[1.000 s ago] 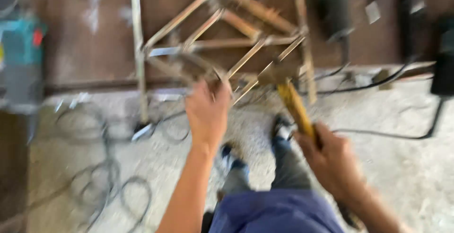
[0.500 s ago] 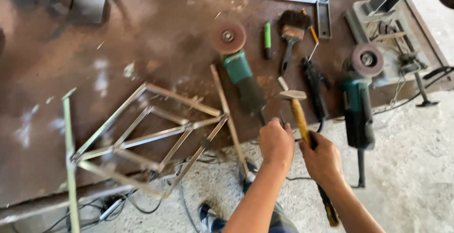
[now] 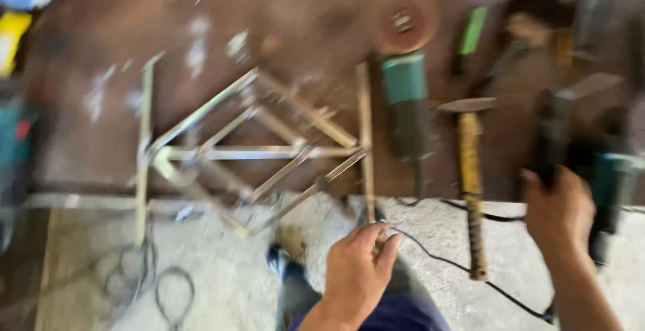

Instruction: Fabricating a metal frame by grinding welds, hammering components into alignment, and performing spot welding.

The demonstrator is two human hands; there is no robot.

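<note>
Two hands hover at the table's near edge. The hammer (image 3: 470,190) lies between them, its yellow handle running toward the person and overhanging the edge, head away. The right hand (image 3: 561,213), nearer, has fingers curled on a dark tool (image 3: 552,136); the blur hides how firmly. The left hand (image 3: 359,270) hangs loosely curled and empty below the frame (image 3: 269,149).

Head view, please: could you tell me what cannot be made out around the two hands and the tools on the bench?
- Right hand: blur hides whether it grips the dark tool or only touches it.
- Left hand: contact with the metal frame bar is unclear.
- Hammer: outline smeared.
- Right-hand grinder: partly behind the right hand.
- Top-right tools: too blurred to identify.
</note>
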